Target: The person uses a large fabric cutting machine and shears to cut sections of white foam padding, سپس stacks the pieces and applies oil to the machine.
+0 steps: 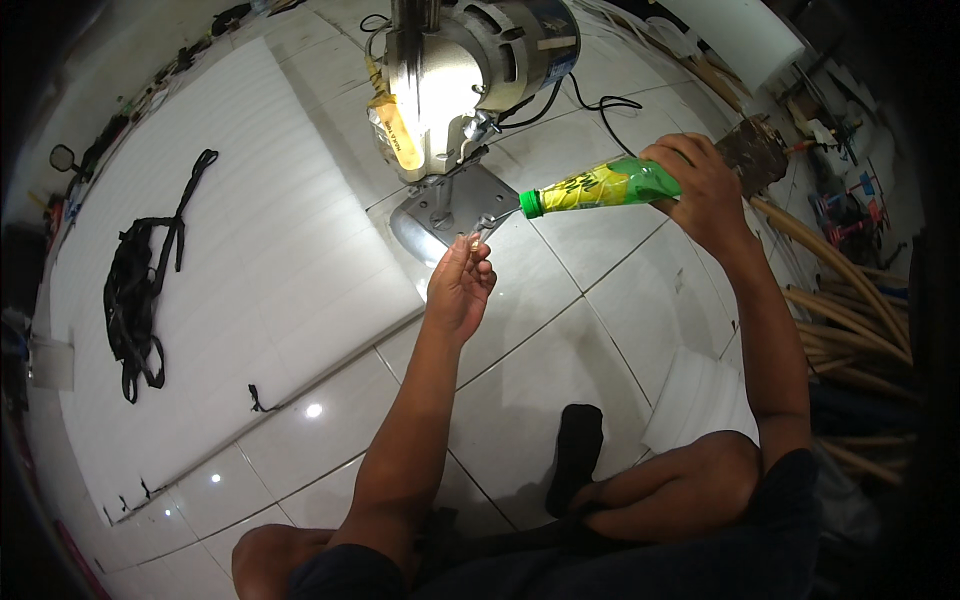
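A green and yellow plastic bottle [590, 188] lies almost level in my right hand [705, 190], whose fingers wrap round its base end. From its green cap a thin spout points left, with its tip at a small metal part [485, 224]. My left hand [462, 290] pinches that part between thumb and fingers; its exact kind is too small to tell. Just beyond both hands stands an upright cutting machine [430, 90] with a motor, its lamp shining on the housing. The flat metal base plate [470, 190] of the machine rests on the tiles behind my left hand.
At left a large white foam sheet [270, 260] carries a tangle of black straps [140, 290]. A black cable [605, 105] curls right of the machine. Long brown tubes [850, 325] lie at the right, a white roll [745, 45] at the far right. Folded foam [705, 395] sits near my knee.
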